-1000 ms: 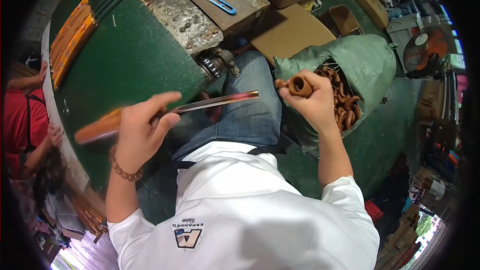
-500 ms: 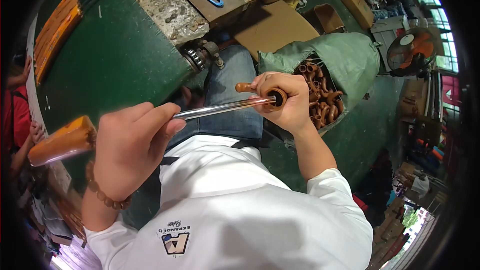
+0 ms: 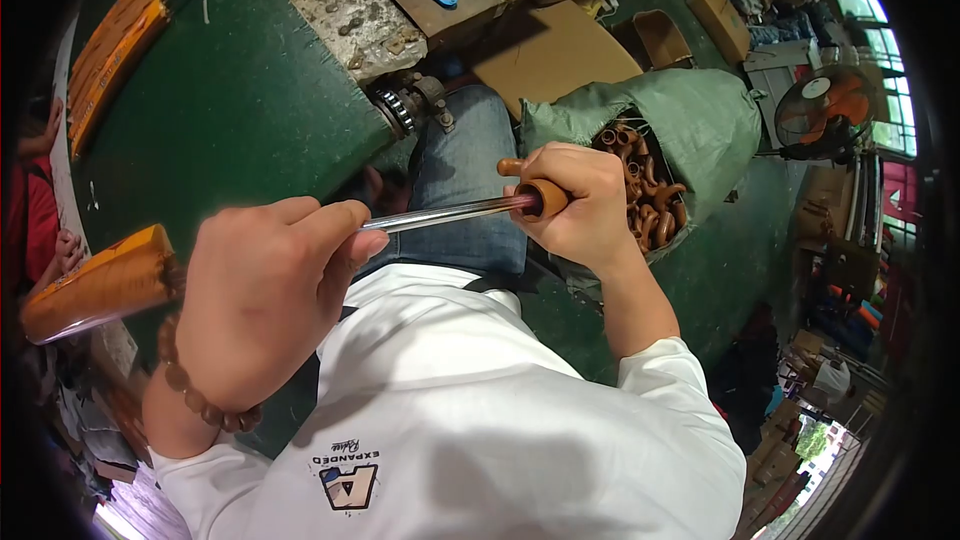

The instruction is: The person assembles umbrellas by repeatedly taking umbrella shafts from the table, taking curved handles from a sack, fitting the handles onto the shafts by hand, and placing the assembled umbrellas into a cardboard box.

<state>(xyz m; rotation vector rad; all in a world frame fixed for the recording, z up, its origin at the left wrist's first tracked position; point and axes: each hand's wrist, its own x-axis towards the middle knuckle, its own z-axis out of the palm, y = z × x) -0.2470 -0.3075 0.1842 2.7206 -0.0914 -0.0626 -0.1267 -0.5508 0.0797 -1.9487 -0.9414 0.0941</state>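
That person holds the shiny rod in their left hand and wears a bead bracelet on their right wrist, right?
Not quite: the bead bracelet is on the left wrist, as the head view shows. The rest is right: the left hand holds the shiny rod.

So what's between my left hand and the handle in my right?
In the head view, a metal rod runs from your left hand to the handle.

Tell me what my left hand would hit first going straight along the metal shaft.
Probably the brown piece in your right hand, since the shaft in your left hand leads to it; depth is hard to judge.
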